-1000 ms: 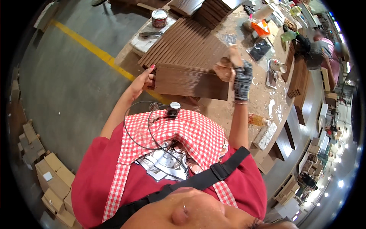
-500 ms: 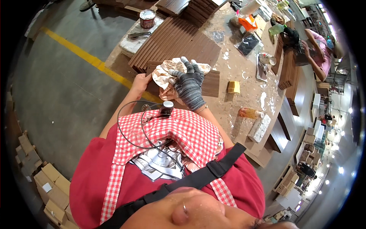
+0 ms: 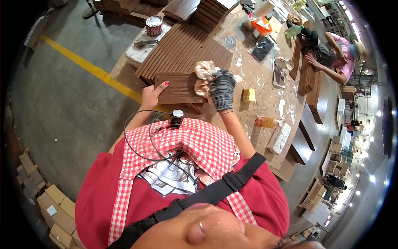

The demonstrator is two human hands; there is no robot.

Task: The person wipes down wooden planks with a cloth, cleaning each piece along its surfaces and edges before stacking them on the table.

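Note:
A brown wood-grain board (image 3: 176, 88) lies in front of me at the near edge of the worktable. My bare left hand (image 3: 151, 96) grips its left end, thumb on top and the fingers hidden beneath. On the board's right part, my right hand (image 3: 223, 89), in a grey striped glove, is closed on a crumpled cream cloth (image 3: 204, 76). The cloth bunches out to the left of the glove and a bit shows on its right. Just beyond the board leans a row of similar brown boards (image 3: 182, 50).
A paint can (image 3: 154, 26) and a scraper (image 3: 146, 43) rest on a white block at the far left. Rightward are a yellow sponge (image 3: 248, 95), a bottle of amber liquid (image 3: 268, 122) and a white-smeared block (image 3: 279, 137). A co-worker (image 3: 342, 58) bends over boards at the right.
My right hand has moved the cloth rightward along the board, uncovering its left and middle surface. My left thumb now shows on top of the board's left end.

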